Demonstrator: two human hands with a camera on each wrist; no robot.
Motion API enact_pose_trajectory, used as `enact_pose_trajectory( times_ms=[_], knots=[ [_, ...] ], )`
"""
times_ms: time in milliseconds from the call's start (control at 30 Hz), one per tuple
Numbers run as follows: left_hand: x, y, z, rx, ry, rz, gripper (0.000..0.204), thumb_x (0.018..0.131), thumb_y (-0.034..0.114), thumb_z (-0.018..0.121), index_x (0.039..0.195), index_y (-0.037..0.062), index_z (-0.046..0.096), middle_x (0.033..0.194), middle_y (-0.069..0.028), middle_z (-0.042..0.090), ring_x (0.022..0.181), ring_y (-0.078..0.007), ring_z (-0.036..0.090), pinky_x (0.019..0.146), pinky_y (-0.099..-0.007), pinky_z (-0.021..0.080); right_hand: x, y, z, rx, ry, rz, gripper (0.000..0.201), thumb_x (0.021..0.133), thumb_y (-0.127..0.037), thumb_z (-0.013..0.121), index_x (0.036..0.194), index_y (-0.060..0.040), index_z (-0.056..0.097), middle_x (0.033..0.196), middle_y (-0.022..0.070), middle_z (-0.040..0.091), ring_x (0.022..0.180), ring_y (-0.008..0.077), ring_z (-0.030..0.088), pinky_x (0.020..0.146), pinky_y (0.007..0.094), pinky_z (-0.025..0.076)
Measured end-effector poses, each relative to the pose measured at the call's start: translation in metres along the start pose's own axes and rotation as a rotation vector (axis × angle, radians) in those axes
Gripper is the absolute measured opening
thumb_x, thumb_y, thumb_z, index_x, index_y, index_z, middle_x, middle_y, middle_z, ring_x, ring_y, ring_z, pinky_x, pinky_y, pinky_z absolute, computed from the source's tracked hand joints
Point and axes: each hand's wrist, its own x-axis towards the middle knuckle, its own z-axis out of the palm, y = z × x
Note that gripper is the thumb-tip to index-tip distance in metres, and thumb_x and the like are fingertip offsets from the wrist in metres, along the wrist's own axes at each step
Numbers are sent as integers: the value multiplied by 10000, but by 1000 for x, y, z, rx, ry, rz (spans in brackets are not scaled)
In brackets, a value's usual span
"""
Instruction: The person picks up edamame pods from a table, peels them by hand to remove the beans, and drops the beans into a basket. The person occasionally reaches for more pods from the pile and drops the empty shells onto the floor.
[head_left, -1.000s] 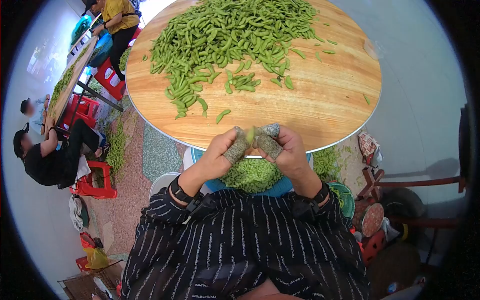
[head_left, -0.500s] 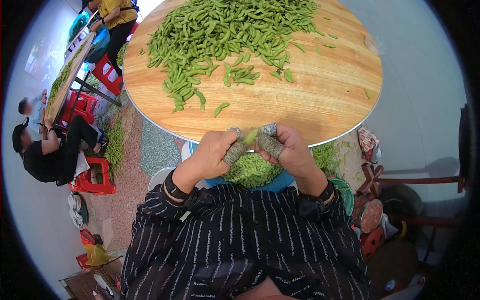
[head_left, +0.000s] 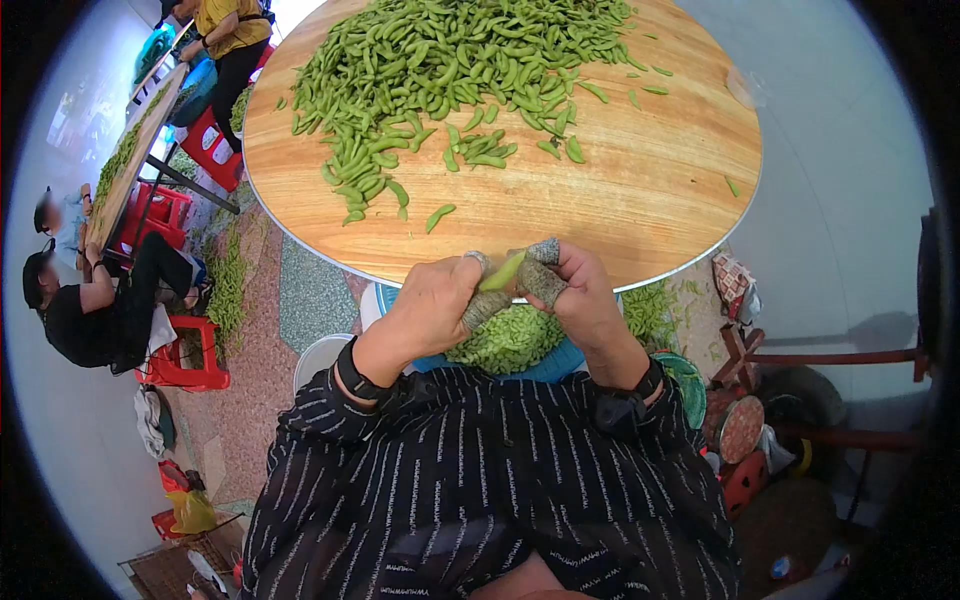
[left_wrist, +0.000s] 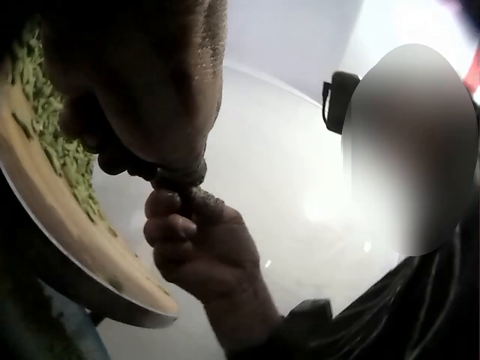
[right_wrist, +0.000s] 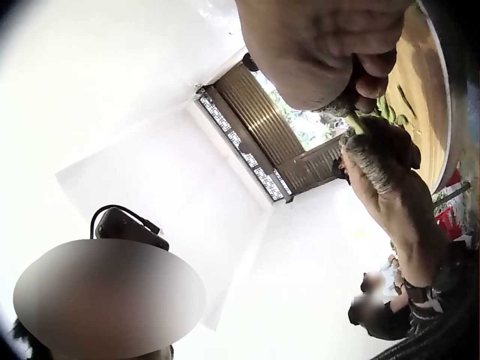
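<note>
A green soybean pod [head_left: 503, 271] is held slantwise over the near edge of the round wooden table [head_left: 640, 215]. My left hand [head_left: 430, 305] pinches its lower end between thumb and forefinger. At its upper end, my right hand [head_left: 585, 300] grips with thumb and forefinger. Grey speckled wraps cover these fingers on both hands. Below them, shelled green beans [head_left: 508, 338] fill a blue basin [head_left: 562, 368], partly hidden by the hands and shirt. In the right wrist view a bit of the pod [right_wrist: 354, 124] shows between the hands.
A big heap of pods [head_left: 440, 70] covers the table's far side, with some scattered nearer. On the left, people sit and stand at another table [head_left: 125, 195] beside red stools [head_left: 190, 355]. A wooden frame [head_left: 740, 360] and a green basket [head_left: 685, 385] stand at right.
More of the pod shows between my fingers, and it leans further to the right. Both hands stay close together over the basin, and the head view has shifted slightly.
</note>
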Motion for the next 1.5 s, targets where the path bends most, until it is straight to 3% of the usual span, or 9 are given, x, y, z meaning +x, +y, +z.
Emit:
enact_pose_trajectory(
  times_ms=[133,333,400,700,833,900,1000,1233,1500],
  knots=[
    [-4,-3,2,150,-9,11,204,695,109,578,840,10,473,719,-170,525,730,-348,539,577,-376,418,-2,0,-3,48,-66,137,117,801,-34,519,902,4,565,773,9,570,656,54,497,573,182,389],
    [-9,-5,23,-793,167,-127,247,833,217,507,959,4,496,651,-50,518,562,-176,515,491,-289,377,-2,3,6,-14,-67,-25,140,807,-59,536,928,4,567,802,10,568,707,61,511,626,195,416],
    [-11,-6,28,-1061,178,-279,329,865,344,455,830,18,488,585,14,432,483,-57,347,446,-195,277,0,7,2,-65,-97,-90,141,807,-60,538,929,8,565,816,11,568,728,70,518,645,205,422],
    [-9,-13,38,-1859,-50,-424,420,868,435,385,848,28,487,566,-2,429,427,-64,281,418,-200,223,8,21,-11,-152,-166,-220,143,811,-66,534,930,10,560,839,24,578,750,80,520,664,223,427],
    [-5,-11,32,-1533,32,-659,332,870,356,444,886,26,481,635,-3,470,480,-67,363,447,-208,298,7,20,-14,-18,-98,33,94,799,-51,529,866,5,564,763,1,573,690,60,501,602,215,411],
    [0,-9,41,-881,234,-252,231,856,241,504,923,23,467,734,-2,503,591,-69,444,524,-214,369,4,20,-7,-126,-61,29,81,790,-45,527,843,4,565,736,-7,563,666,57,486,584,211,398],
    [0,-4,30,-770,109,-220,187,832,153,538,933,21,454,797,0,503,690,-71,471,595,-214,395,3,14,-2,-230,-44,0,69,767,-31,523,811,1,565,694,-13,545,630,60,463,560,216,383],
    [-4,-11,22,-864,61,-236,204,844,234,521,898,45,466,692,20,470,596,-51,435,508,-185,341,2,14,-1,-551,-92,-244,112,686,-7,521,794,12,545,615,89,513,570,114,447,530,277,382],
    [-8,1,14,-1057,-7,-597,157,851,244,502,862,89,483,629,23,480,510,-30,392,437,-157,266,-1,19,-3,-615,-84,-229,166,619,14,469,773,19,528,599,134,507,563,155,484,513,296,376]
  ],
)
